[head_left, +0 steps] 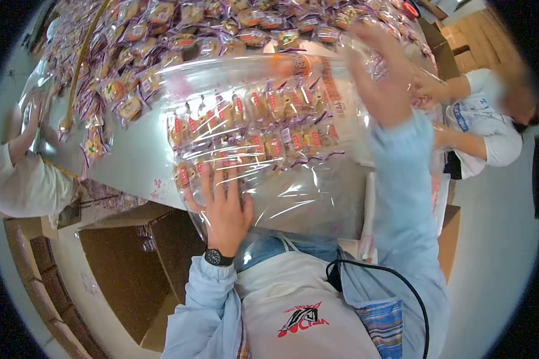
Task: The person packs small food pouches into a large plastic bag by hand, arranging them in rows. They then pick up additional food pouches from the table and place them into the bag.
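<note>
A large clear plastic bag [305,197] lies in front of me on the table, with orange and red print toward its far right. Inside it are rows of small individually wrapped cakes or biscuits [257,143] with purple-edged wrappers. My left hand [224,206] rests on the near left part of the bag, palm down and fingers spread, with nothing in its grasp. My right hand [382,81] is raised beyond the bag's right end, beside the pile of wrapped pieces. Motion smears its fingers, so whether it holds anything cannot be made out.
A heap of wrapped pieces [209,27] covers the far table. Co-workers stand at the right [482,119] and left [27,173], hands at the table. An open cardboard box [126,257] sits below the table's left edge. A black cable [401,278] hangs across my jacket.
</note>
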`<state>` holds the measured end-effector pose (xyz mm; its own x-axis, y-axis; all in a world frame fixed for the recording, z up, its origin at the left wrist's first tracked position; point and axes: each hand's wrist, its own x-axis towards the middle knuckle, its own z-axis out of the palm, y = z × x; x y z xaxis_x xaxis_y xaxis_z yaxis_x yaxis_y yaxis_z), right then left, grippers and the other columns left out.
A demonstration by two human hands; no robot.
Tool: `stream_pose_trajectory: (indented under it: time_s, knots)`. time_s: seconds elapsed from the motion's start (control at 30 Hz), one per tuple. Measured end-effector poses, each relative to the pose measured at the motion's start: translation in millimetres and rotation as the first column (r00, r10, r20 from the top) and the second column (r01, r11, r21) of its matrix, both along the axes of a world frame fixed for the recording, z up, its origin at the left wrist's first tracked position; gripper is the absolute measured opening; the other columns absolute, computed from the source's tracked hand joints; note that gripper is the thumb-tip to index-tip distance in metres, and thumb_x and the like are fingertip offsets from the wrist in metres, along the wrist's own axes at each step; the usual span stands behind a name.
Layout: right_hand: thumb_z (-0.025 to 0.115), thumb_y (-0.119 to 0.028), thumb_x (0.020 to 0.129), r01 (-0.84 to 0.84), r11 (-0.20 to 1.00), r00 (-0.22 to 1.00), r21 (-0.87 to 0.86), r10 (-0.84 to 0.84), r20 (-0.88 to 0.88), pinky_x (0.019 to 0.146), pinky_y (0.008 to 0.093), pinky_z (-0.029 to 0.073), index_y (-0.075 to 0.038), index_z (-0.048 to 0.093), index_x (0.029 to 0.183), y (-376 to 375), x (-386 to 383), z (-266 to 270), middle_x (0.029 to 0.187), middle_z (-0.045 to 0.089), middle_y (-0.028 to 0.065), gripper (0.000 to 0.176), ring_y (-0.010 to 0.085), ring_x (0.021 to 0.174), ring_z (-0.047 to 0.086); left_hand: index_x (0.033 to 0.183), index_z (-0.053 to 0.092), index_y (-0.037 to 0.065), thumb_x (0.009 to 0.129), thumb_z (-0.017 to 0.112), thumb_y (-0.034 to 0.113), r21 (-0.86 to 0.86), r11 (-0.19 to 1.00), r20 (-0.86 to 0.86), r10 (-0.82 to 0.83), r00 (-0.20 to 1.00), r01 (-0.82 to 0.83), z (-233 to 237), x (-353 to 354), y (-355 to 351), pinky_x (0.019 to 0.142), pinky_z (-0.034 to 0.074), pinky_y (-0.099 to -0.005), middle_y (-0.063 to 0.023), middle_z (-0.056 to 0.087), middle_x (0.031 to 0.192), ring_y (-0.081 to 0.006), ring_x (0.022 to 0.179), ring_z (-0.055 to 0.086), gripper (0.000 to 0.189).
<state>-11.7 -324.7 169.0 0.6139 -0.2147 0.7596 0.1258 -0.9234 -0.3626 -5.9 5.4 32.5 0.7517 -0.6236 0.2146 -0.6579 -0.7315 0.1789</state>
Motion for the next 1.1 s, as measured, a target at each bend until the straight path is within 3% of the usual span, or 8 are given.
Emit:
stream_pose_trajectory:
  time_s: [0.03, 0.1, 0.27, 0.37, 0.53, 0.63, 0.87, 1.1]
  knots:
    - [0.075, -0.032, 0.089, 0.051, 0.988, 0.988, -0.148, -0.072, -0.138, 0.104, 0.0493, 0.051, -0.016, 0.061, 0.139, -33.3, 31.6, -16.2, 0.140, 0.062, 0.0172, 0.054, 0.0377, 0.126, 0.060, 0.153, 0.049, 0.012, 0.079, 0.072, 0.027, 0.007, 1.000, 0.004, -0.002, 1.000, 0.002, 1.8, 0.4, -0.3, 0.120, 0.008, -0.0642, -0.0103, 0.042, 0.162, -0.0323, 0.152, 0.034, 0.078]
    - [0.076, -0.040, 0.082, 0.107, 0.984, 0.927, -0.145, -0.152, -0.343, 0.119, 0.0514, 0.036, -0.014, 0.038, 0.158, -66.0, 90.3, -50.0, 0.161, 0.036, 0.0223, 0.089, 0.0485, 0.144, 0.037, 0.148, 0.054, 0.009, 0.085, 0.068, 0.028, -0.033, 0.999, -0.011, -0.032, 0.999, 0.032, -0.2, 2.3, 0.3, 0.117, 0.005, -0.0698, -0.0126, 0.044, 0.159, -0.0350, 0.152, 0.032, 0.068]
    - [0.072, -0.057, 0.085, 0.354, 0.872, 0.791, -0.337, -0.472, -0.389, 0.114, 0.0487, 0.045, -0.022, 0.042, 0.157, -95.5, 168.9, -123.8, 0.160, 0.042, 0.0184, 0.086, 0.0473, 0.136, 0.051, 0.156, 0.044, 0.011, 0.082, 0.074, 0.039, 0.059, 0.998, -0.014, -0.007, 1.000, 0.007, 8.2, 0.8, -1.4, 0.120, 0.008, -0.0652, -0.0103, 0.040, 0.163, -0.0342, 0.154, 0.028, 0.085]
    - [0.065, -0.074, 0.083, 0.202, 0.979, 0.728, -0.039, -0.176, -0.662, 0.121, 0.0523, 0.034, -0.019, 0.027, 0.164, -110.6, 184.0, -168.2, 0.167, 0.024, 0.0253, 0.105, 0.0504, 0.143, 0.042, 0.154, 0.047, 0.010, 0.084, 0.072, 0.041, 0.032, 0.999, -0.072, 0.020, 0.997, -0.018, 6.4, -2.2, -3.1, 0.121, 0.003, -0.0635, -0.0096, 0.040, 0.163, -0.0352, 0.155, 0.027, 0.080]
    - [0.069, -0.054, 0.089, 0.304, 0.939, 0.540, -0.161, -0.309, -0.783, 0.115, 0.0530, 0.043, -0.022, 0.040, 0.158, -84.5, 184.1, -152.3, 0.162, 0.033, 0.0251, 0.082, 0.0489, 0.138, 0.047, 0.155, 0.047, 0.009, 0.083, 0.075, 0.037, 0.034, 0.999, -0.075, -0.019, 0.997, 0.022, 6.8, -0.4, -4.0, 0.121, 0.003, -0.0653, -0.0075, 0.042, 0.163, -0.0318, 0.155, 0.027, 0.082]
    - [0.072, -0.042, 0.085, 0.301, 0.940, 0.610, -0.162, -0.320, -0.725, 0.111, 0.0539, 0.043, -0.009, 0.038, 0.156, -85.1, 186.5, -162.1, 0.152, 0.042, 0.0288, 0.086, 0.0514, 0.126, 0.054, 0.153, 0.048, 0.008, 0.084, 0.076, 0.032, 0.028, 1.000, -0.129, 0.003, 0.992, 0.001, 8.4, 0.1, -5.2, 0.119, 0.000, -0.0685, -0.0075, 0.042, 0.163, -0.0318, 0.156, 0.027, 0.079]
    - [0.068, -0.042, 0.090, 0.291, 0.949, 0.674, -0.123, -0.295, -0.678, 0.102, 0.0571, 0.049, -0.017, 0.015, 0.166, -80.0, 188.7, -169.5, 0.153, 0.037, 0.0345, 0.096, 0.0559, 0.116, 0.058, 0.148, 0.053, 0.008, 0.085, 0.076, 0.033, 0.023, 1.000, -0.073, -0.001, 0.997, 0.003, 15.9, -4.9, -16.5, 0.118, 0.003, -0.0686, -0.0106, 0.043, 0.161, -0.0367, 0.153, 0.029, 0.072]
    - [0.058, -0.050, 0.094, 0.300, 0.927, 0.642, -0.225, -0.370, -0.672, 0.107, 0.0623, 0.042, -0.021, 0.016, 0.166, -77.4, 187.1, -172.7, 0.151, 0.038, 0.0347, 0.089, 0.0556, 0.114, 0.058, 0.146, 0.057, 0.014, 0.088, 0.070, 0.032, -0.036, 0.982, -0.047, -0.185, 0.982, 0.183, 4.4, 1.4, -44.2, 0.118, 0.020, -0.0642, -0.0084, 0.051, 0.153, -0.0329, 0.146, 0.041, 0.061]
